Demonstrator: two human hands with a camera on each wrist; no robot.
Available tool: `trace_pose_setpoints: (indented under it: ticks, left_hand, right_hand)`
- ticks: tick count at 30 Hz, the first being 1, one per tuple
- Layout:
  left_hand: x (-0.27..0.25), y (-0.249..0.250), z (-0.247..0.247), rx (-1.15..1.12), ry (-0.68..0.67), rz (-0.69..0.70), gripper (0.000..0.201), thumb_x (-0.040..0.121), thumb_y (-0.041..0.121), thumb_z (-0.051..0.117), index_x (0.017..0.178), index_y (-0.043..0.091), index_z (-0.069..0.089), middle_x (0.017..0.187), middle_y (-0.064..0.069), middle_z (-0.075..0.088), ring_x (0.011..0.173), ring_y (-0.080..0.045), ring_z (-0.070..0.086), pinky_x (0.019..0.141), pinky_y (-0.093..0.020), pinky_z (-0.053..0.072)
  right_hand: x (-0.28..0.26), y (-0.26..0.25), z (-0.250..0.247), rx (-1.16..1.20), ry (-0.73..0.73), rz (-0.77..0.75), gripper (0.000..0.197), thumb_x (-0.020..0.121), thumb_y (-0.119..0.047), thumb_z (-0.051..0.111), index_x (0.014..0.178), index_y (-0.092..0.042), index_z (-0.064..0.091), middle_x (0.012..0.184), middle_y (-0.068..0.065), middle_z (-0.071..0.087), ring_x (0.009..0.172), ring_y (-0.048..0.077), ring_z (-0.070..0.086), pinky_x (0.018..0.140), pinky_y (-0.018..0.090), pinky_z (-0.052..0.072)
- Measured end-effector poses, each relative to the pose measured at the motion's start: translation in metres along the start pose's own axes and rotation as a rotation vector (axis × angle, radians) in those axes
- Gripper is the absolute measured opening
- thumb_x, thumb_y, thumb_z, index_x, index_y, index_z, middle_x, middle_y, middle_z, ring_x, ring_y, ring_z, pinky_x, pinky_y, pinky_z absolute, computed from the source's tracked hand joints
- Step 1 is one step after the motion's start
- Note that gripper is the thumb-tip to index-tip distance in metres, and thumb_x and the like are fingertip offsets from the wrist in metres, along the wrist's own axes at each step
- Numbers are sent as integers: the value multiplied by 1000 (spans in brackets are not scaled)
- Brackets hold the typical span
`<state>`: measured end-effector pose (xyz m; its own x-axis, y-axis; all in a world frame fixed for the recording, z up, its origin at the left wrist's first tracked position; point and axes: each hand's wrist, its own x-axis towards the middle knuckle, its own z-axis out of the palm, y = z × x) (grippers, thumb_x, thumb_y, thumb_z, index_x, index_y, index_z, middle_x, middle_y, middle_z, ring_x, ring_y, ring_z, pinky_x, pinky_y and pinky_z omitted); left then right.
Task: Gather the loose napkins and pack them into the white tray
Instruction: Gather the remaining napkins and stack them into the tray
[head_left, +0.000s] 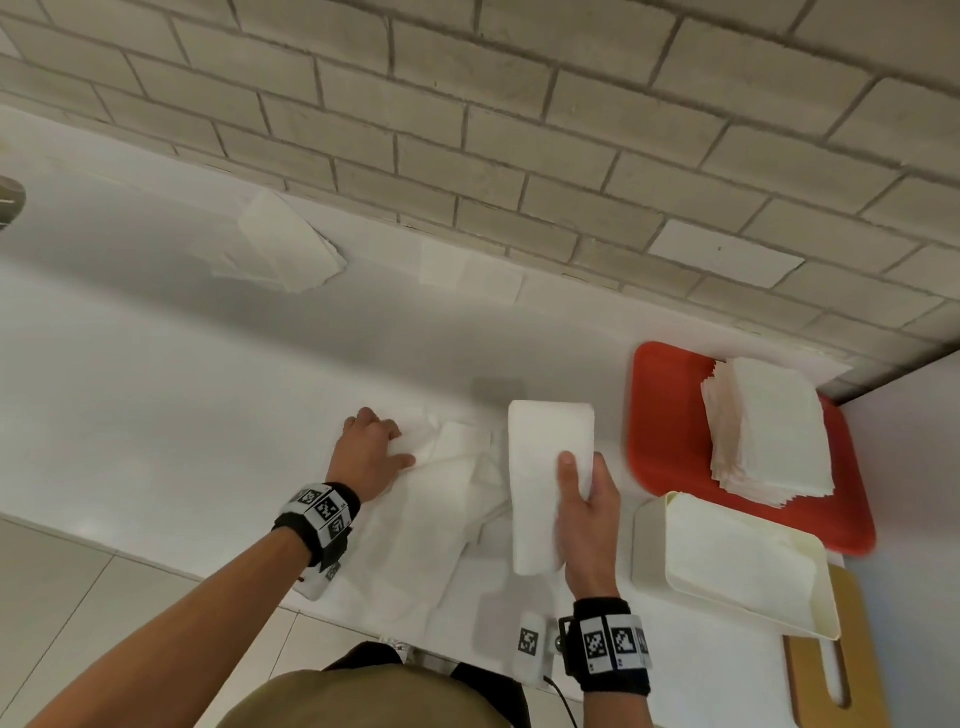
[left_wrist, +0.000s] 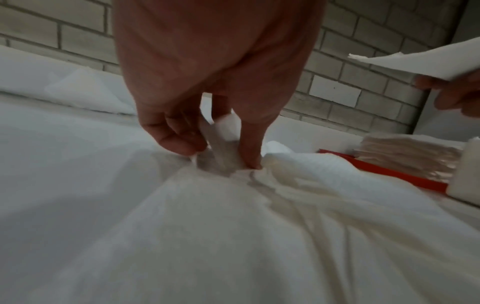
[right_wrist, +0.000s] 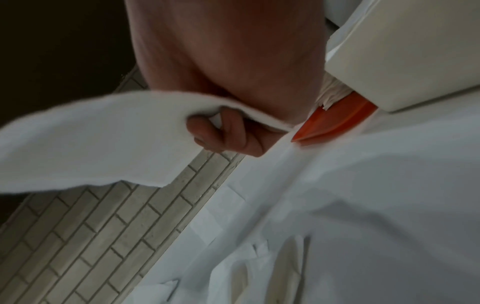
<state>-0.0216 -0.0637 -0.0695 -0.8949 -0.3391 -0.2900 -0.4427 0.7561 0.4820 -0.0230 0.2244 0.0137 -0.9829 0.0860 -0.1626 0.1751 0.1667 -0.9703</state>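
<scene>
Two napkin groups are in hand at this moment. My right hand clamps a folded wad of napkins, thumb on top and fingers curled beneath, held above the counter just left of the white tray. My left hand pinches a crumpled loose napkin between thumb and fingertips, low on the white counter, at the far edge of a rumpled spread of napkins.

I judge the step in hand to be collecting this spread before loading. To do it well, I lift the pinched napkin clear of the sheets under it, lay it flat on the wad, and square the edges before moving right. The tray already holds napkins and sits near the counter's front edge, so I lower the wad in flat and avoid pushing the wall.

Farther out, a neat napkin stack rests on the red tray, and two more loose napkin piles lie by the brick wall.
</scene>
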Motion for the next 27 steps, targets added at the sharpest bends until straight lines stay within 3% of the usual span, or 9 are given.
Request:
trace_pose_setpoints:
  ticks: [2, 4, 7, 10, 14, 18, 21, 24, 27]
  left_hand:
    - [0, 0, -3, -10, -14, 26, 31, 89, 36, 84, 111, 18, 71, 121, -4, 55, 120, -29, 50, 95, -41, 45]
    - [-2, 5, -14, -124, -14, 94, 19, 92, 31, 81, 97, 23, 65, 100, 4, 66, 101, -25, 64, 83, -36, 47]
    - [-8, 32, -52, -365, 127, 200, 16, 90, 27, 85, 92, 22, 69, 85, 10, 74, 78, -6, 67, 69, -18, 46]
    - [-19, 70, -91, -638, 143, 248, 17, 86, 28, 90, 92, 18, 77, 82, 5, 77, 69, 1, 68, 65, -12, 49]
    - [-30, 105, -118, -855, 4, 307, 20, 97, 29, 79, 102, 10, 81, 96, -2, 83, 87, -17, 79, 75, -31, 61]
    - [-40, 126, -126, -900, -29, 364, 54, 108, 47, 56, 97, -3, 73, 85, -8, 73, 76, -17, 64, 69, -37, 50]
    - [-47, 135, -125, -925, -13, 319, 65, 112, 55, 43, 103, -6, 64, 88, -12, 65, 81, -21, 60, 76, -43, 50]
    - [-59, 152, -127, -1003, -22, 294, 55, 115, 51, 33, 97, 17, 73, 95, -3, 71, 90, -20, 66, 83, -42, 54]
    - [-75, 173, -121, -1097, -88, 314, 52, 111, 57, 33, 125, 27, 73, 120, 2, 79, 115, -14, 74, 101, -35, 59]
  right_hand:
    - [0, -1, 4, -13, -42, 3, 12, 109, -42, 63, 111, -33, 71, 110, -7, 79, 105, 16, 75, 98, 54, 61]
    - [-1, -6, 7, -45, -130, -28, 11, 108, -37, 66, 109, -27, 70, 106, -6, 78, 101, 16, 74, 94, 50, 60]
    - [-2, -22, 9, -60, -286, -92, 9, 108, -29, 68, 104, -21, 70, 99, -2, 77, 88, 12, 68, 80, 38, 54]
    - [0, -35, 18, -7, -366, -124, 13, 108, -32, 68, 115, -22, 73, 114, -2, 76, 103, 11, 71, 91, 41, 57]
    - [6, -53, 43, 43, -328, -276, 34, 107, -34, 65, 141, -34, 66, 154, -8, 54, 147, 12, 51, 121, 39, 43]
    - [13, -67, 59, 193, -253, -210, 23, 111, -34, 62, 127, -20, 70, 126, 4, 74, 121, 20, 69, 105, 50, 55]
    - [12, -79, 63, 260, -187, -172, 19, 112, -30, 62, 112, -13, 71, 106, 6, 76, 99, 17, 71, 91, 44, 58]
    - [12, -82, 60, 294, -130, -159, 22, 111, -34, 62, 107, -14, 69, 106, 11, 76, 97, 21, 71, 94, 50, 59]
    - [9, -82, 52, 274, -76, -169, 20, 111, -39, 62, 111, -21, 69, 112, 6, 77, 109, 28, 73, 102, 58, 57]
